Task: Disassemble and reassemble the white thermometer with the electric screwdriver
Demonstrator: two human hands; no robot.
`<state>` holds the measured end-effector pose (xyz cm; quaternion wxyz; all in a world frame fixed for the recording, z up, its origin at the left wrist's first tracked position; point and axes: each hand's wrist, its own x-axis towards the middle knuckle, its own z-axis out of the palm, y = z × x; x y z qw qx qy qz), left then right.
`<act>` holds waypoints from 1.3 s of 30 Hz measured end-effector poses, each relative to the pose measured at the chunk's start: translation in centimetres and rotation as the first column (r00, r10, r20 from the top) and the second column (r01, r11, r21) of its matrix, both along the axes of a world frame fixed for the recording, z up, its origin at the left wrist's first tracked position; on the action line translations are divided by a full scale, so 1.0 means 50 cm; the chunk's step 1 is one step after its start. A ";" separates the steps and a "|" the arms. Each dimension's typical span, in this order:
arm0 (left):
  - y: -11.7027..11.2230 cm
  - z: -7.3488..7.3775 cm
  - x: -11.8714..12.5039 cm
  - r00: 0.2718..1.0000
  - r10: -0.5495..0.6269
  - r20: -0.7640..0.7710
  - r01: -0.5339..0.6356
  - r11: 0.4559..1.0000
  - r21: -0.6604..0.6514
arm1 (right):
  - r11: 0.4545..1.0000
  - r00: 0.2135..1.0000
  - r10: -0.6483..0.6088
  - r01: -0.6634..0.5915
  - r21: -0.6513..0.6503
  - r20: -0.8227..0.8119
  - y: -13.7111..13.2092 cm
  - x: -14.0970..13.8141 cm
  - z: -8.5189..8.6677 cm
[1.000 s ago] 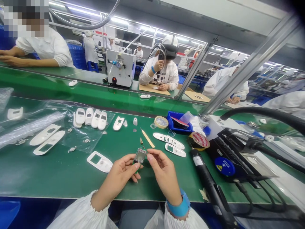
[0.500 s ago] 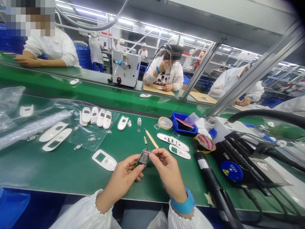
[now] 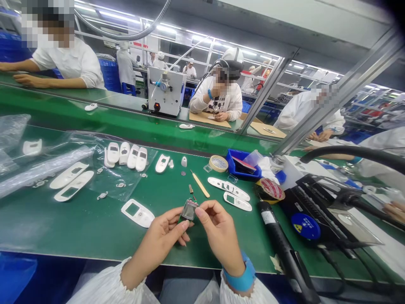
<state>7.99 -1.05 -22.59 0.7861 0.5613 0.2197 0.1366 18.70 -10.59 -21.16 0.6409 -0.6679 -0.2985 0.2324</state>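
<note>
Left hand [image 3: 164,230] is gripping a small screen module [image 3: 189,211]: thumb lying along the near edge, other fingers supporting from below. Right hand [image 3: 218,228] is holding thumb and forefinger drawn together at the module's right edge. Cannot tell whether they are pinching that edge or only touching it.

Just changed: the screen's face is tipping back toward the wearer, where half a second ago it was showing at a steeper slant. Judging by this, the work is staying on the module itself — handling and turning it — with no casing being brought to it.

Beyond the far edge, thin wires [image 3: 194,197] are running to a small metallic part [image 3: 191,188]. A pale-handled tool [image 3: 200,185] is lying just past it on the green table [image 3: 104,236], a windowed white casing [image 3: 144,215] near the left hand; both are staying put.

Farther out: the co-worker at upper left [image 3: 68,63] is spreading both hands apart — they were together earlier — and another co-worker's hand [image 3: 394,211] is now showing at the right border.
</note>
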 end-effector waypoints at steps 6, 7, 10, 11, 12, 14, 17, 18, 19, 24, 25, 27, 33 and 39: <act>0.005 0.016 -0.003 0.997 -0.066 0.048 0.077 0.952 -0.295 | 1.000 0.998 0.010 -0.010 -0.008 0.066 -0.010 -0.009 0.008; 0.007 0.017 -0.003 0.995 -0.086 0.056 0.100 0.936 -0.337 | 1.000 0.997 0.010 -0.009 -0.007 0.072 -0.011 -0.009 0.008; 0.016 0.018 -0.006 0.986 -0.140 0.087 0.164 0.875 -0.455 | 1.000 0.995 -0.001 0.002 -0.007 0.101 -0.011 -0.008 0.009; 0.018 0.017 -0.008 0.983 -0.151 0.102 0.182 0.856 -0.484 | 1.000 0.994 -0.002 0.003 -0.011 0.109 -0.011 -0.008 0.009; 0.020 0.016 -0.009 0.980 -0.160 0.117 0.198 0.838 -0.508 | 1.000 0.994 0.001 0.000 -0.012 0.112 -0.011 -0.009 0.010; 0.022 0.012 -0.012 0.974 -0.174 0.146 0.225 0.818 -0.529 | 1.000 0.993 0.015 -0.014 -0.006 0.115 -0.012 -0.011 0.010; 0.020 0.010 -0.014 0.975 -0.166 0.149 0.220 0.828 -0.516 | 0.999 0.989 0.029 -0.031 0.015 0.146 -0.013 -0.014 0.013; 0.019 0.011 -0.014 0.977 -0.159 0.143 0.210 0.840 -0.501 | 0.999 0.986 0.032 -0.036 0.020 0.165 -0.014 -0.014 0.014; 0.017 0.012 -0.013 0.979 -0.154 0.136 0.201 0.853 -0.482 | 0.999 0.981 0.033 -0.039 0.024 0.190 -0.015 -0.014 0.015; 0.014 0.025 -0.013 0.984 -0.142 0.105 0.171 0.908 -0.382 | 0.998 0.953 0.044 -0.058 0.039 0.299 -0.016 -0.012 0.024; 0.014 0.027 -0.013 0.986 -0.138 0.096 0.164 0.915 -0.367 | 0.997 0.953 0.046 -0.062 0.043 0.299 -0.015 -0.012 0.025; 0.014 0.030 -0.014 0.988 -0.133 0.081 0.153 0.927 -0.341 | 0.997 0.955 0.043 -0.058 0.043 0.294 -0.012 -0.014 0.027; 0.016 0.024 -0.025 0.995 -0.081 0.063 0.096 0.952 -0.292 | 0.998 0.920 0.052 -0.059 0.005 0.387 0.006 -0.023 0.033; 0.035 0.025 -0.062 0.998 0.060 0.000 -0.058 0.972 -0.229 | 0.991 0.887 0.118 -0.131 -0.002 0.446 0.032 -0.026 0.040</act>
